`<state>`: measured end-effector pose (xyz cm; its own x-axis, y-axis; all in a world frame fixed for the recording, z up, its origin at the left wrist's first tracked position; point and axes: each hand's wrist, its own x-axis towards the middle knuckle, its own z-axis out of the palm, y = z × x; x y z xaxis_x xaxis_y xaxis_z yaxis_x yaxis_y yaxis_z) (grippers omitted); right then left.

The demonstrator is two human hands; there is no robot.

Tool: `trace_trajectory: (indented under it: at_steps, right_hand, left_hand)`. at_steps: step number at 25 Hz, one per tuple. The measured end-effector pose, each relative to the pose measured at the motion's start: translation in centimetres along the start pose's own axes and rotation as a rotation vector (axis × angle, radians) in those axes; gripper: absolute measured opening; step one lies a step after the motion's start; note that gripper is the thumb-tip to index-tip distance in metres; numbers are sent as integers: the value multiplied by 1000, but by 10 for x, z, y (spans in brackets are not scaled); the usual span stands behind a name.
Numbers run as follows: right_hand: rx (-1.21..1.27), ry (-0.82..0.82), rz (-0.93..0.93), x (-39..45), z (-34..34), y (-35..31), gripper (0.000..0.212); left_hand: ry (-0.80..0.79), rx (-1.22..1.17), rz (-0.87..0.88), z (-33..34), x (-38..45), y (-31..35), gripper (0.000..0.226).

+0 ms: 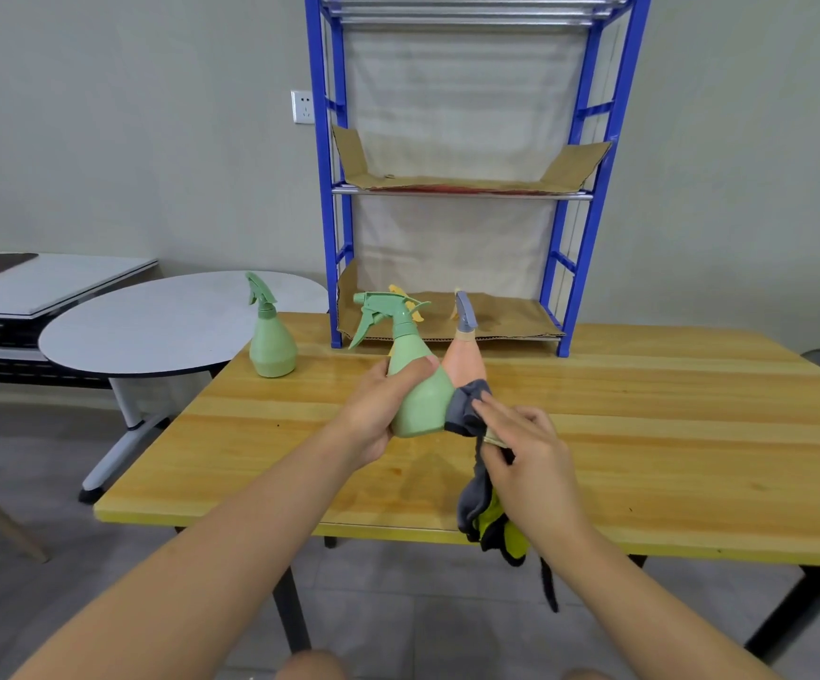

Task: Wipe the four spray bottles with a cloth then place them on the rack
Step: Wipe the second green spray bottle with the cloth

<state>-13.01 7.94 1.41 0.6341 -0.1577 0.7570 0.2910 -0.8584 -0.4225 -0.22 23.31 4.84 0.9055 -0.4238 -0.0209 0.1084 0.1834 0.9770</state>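
My left hand point(378, 409) grips a green spray bottle point(417, 380) around its body, held tilted above the wooden table point(643, 434). My right hand point(530, 458) holds a grey and yellow cloth point(471, 419) and presses it against the bottle's right side; the rest of the cloth hangs down past the table's front edge. Behind the held bottle stands a pink spray bottle point(466, 360) with a grey nozzle. A yellow nozzle point(405, 299) of another bottle peeks out behind the green trigger. A second green spray bottle point(270, 336) stands at the table's far left corner.
A blue metal rack point(329, 188) stands at the back of the table, its shelves lined with cardboard point(447, 181). To the left is a round white table point(153, 326), with a flat white surface behind it. A grey chair edge shows at far left.
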Motion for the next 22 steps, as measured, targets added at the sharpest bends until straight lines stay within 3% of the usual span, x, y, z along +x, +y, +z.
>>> trace_trajectory:
  at_steps: [3,9,13,16,20,22]
  right_hand:
    - [-50,-27,-243,-7,2,-9,43]
    - [-50,28,24,6,-2,8,57]
    - [-115,-20,-250,-3,-5,-1,49]
    - [-114,-4,-125,4,-5,4,50]
    - [-171,-90,-343,-2,-6,-5,41]
    - [-162,-67,-288,0,-6,1,43]
  left_hand:
    - [8,15,29,2,3,2,85]
    - [-129,-205,-60,-1,-1,-3,73]
    - [-139,-62,-7,-3,-3,-2,57]
    - [-65,-39,-6,5,-6,-1,50]
    - [-36,-10,11,10,-6,-2,65]
    - [-40,-88,-17,8,-4,-3,52]
